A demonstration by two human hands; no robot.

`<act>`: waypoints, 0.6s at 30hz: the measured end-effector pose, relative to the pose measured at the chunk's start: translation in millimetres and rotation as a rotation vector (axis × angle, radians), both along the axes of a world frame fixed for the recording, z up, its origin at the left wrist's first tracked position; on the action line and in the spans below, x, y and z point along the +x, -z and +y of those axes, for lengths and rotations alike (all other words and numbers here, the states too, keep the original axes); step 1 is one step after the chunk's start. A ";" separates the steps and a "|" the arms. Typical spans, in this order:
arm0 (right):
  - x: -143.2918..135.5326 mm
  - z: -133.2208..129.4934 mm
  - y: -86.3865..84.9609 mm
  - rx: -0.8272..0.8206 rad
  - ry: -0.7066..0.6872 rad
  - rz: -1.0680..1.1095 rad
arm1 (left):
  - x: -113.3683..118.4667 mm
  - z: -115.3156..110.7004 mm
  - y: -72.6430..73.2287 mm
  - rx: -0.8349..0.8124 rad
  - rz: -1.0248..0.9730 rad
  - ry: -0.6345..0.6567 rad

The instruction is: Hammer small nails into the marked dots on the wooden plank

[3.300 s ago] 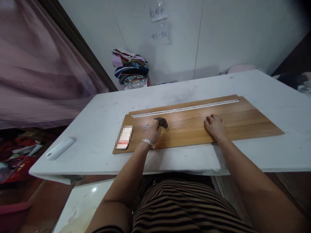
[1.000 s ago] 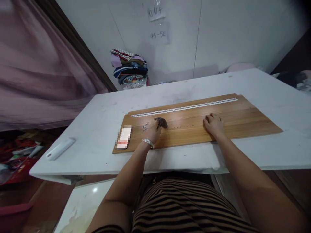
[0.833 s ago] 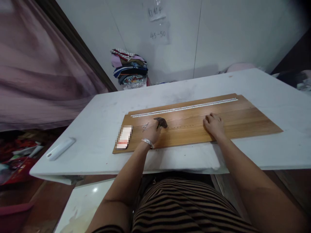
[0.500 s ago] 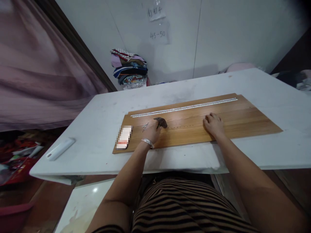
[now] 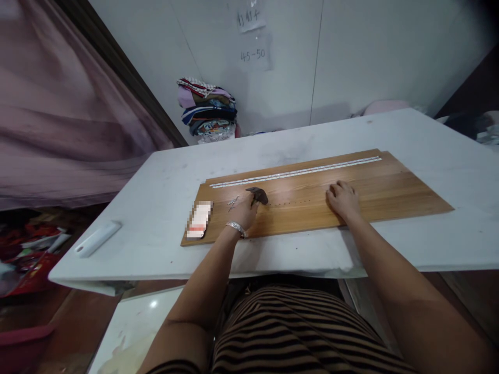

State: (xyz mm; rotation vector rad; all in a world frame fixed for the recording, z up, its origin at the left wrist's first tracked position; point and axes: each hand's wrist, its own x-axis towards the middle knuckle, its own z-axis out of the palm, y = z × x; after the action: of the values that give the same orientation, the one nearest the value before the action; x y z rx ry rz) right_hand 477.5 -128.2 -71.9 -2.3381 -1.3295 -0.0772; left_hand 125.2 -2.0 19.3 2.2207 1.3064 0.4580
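A wooden board [image 5: 405,192] lies across the white table. My left hand [image 5: 244,212], with a silver bracelet at the wrist, is closed on a hammer [image 5: 259,196] over the board's left half. Its dark claw head shows beyond my fingers; the handle is hidden. Just left of that hand lie several loose nails [image 5: 233,202]. From the hammer head a row of small dark dots [image 5: 290,203], perhaps nail heads, runs rightward along the board. My right hand [image 5: 343,200] rests on the board past the row's right end, fingers slightly bent and apart, with nothing visible in them.
Two pale measuring strips [image 5: 296,172] run along the board's far side. A phone [image 5: 198,221] with a blurred screen lies at its left end. On the table [image 5: 144,208], a white oblong object [image 5: 97,239] sits further left. Folded clothes [image 5: 209,109] are stacked against the wall.
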 end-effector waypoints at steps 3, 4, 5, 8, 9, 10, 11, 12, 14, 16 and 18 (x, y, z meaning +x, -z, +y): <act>-0.3 0.1 -0.5 -0.003 0.000 -0.015 | -0.2 -0.9 -0.1 -0.029 0.021 0.024; -0.6 0.1 -0.9 -0.010 0.001 -0.021 | 0.0 -1.1 0.4 -0.027 0.017 0.028; -0.8 0.1 -1.6 -0.021 0.002 -0.026 | 0.3 -1.3 1.1 -0.021 0.009 0.032; -1.5 0.0 -3.5 -0.057 0.010 -0.040 | 1.3 -1.7 2.7 0.001 -0.013 0.040; -1.7 0.1 -3.8 -0.064 0.012 -0.040 | 1.4 -1.7 2.7 0.001 -0.015 0.041; -1.7 0.1 -4.0 -0.067 0.012 -0.036 | 1.4 -1.5 2.5 -0.005 -0.012 0.040; -1.7 0.2 -4.0 -0.064 0.011 -0.029 | 1.2 -1.3 1.9 -0.014 -0.007 0.037; -1.7 0.2 -3.7 -0.056 0.009 -0.020 | 0.9 -0.9 1.2 -0.025 0.000 0.030; -1.6 0.3 -3.0 -0.032 0.004 -0.005 | 0.0 0.1 -0.3 -0.042 0.015 0.018; -1.7 0.2 -2.7 -0.012 -0.001 0.006 | -0.7 1.3 -1.2 -0.046 0.026 0.012; -2.2 -0.2 -3.2 -0.004 -0.003 0.010 | -0.8 1.9 -1.2 -0.034 0.026 0.014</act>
State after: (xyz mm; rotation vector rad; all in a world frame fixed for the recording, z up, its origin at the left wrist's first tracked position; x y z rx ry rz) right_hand 475.3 -128.3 -68.8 -2.3369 -1.3296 -0.0616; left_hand 124.4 -0.1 20.5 2.2133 1.3016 0.4008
